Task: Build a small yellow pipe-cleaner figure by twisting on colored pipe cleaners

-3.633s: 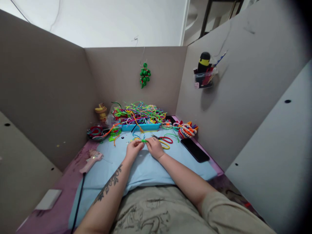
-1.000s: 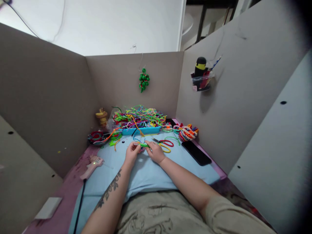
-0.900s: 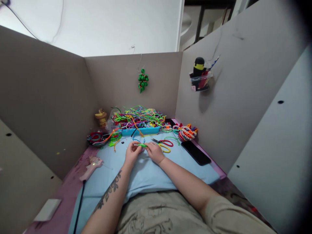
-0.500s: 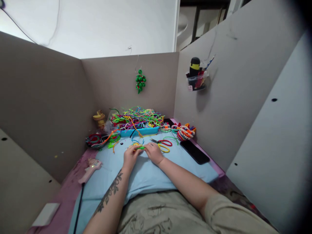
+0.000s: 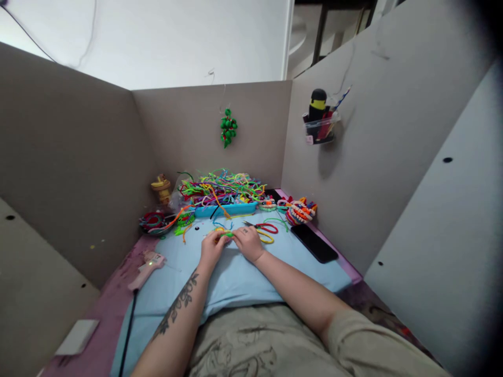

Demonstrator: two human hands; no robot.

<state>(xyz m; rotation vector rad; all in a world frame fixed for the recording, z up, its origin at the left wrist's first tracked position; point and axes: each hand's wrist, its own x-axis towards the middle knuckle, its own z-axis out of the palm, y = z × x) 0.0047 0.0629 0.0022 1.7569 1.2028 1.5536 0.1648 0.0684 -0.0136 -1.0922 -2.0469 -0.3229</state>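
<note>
Between my two hands is a small bright green piece [image 5: 228,234], perhaps knotted cord, too small to make out fully. My left hand [image 5: 213,246] pinches its left end, with a bit of yellow showing just behind. The fingers of my right hand [image 5: 247,243] close on its other end. Past my right hand lie scissors [image 5: 268,228] with one red and one yellow handle loop. A blue cord [image 5: 222,224] rests on the light blue cloth [image 5: 251,280] just beyond my fingers.
A blue tray [image 5: 236,209] heaped with colourful cords stands at the back. On the left lie a pink glue gun [image 5: 147,271] and a white block [image 5: 77,336]. A black phone [image 5: 314,244] and a striped woven bundle [image 5: 301,211] are on the right. Grey panels [image 5: 212,104] enclose the table.
Both hands stay at the green piece with nearly the same grip. The whole view has shifted slightly; nothing on the table has visibly moved.
</note>
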